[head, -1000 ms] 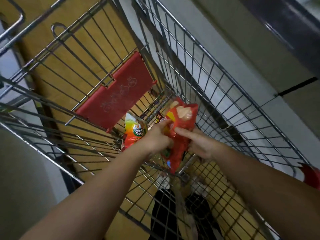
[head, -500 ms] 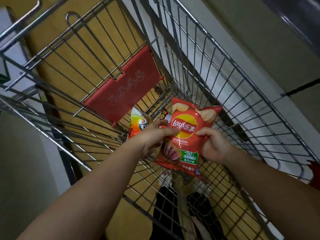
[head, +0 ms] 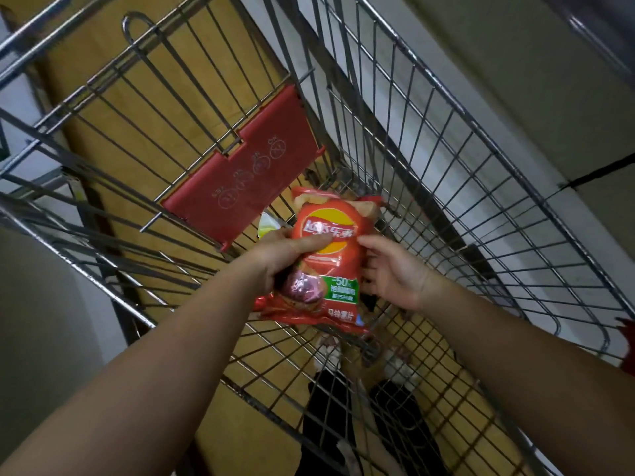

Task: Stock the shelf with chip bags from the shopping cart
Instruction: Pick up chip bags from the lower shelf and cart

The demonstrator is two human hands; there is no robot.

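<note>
One red chip bag (head: 326, 266), long axis upright above the shopping cart (head: 481, 187), is clamped by the left hand (head: 285, 259); the right hand (head: 395, 273), fingers apart, sits just beside its right edge.

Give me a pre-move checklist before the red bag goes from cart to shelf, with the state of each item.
1. Left hand grips the red chip bag, thumb across its front: ok.
2. Right hand holds the bag: cannot tell; its fingers lie at the bag's right edge, contact unclear.
3. Bag is above the cart floor, not snagged on wire: ok.
4. Bag front faces up, label readable: ok.
5. Other stock left in the cart: ok; another bag shows behind the left hand.
6. Shelf slot is free: cannot tell; no shelf in view.
</note>
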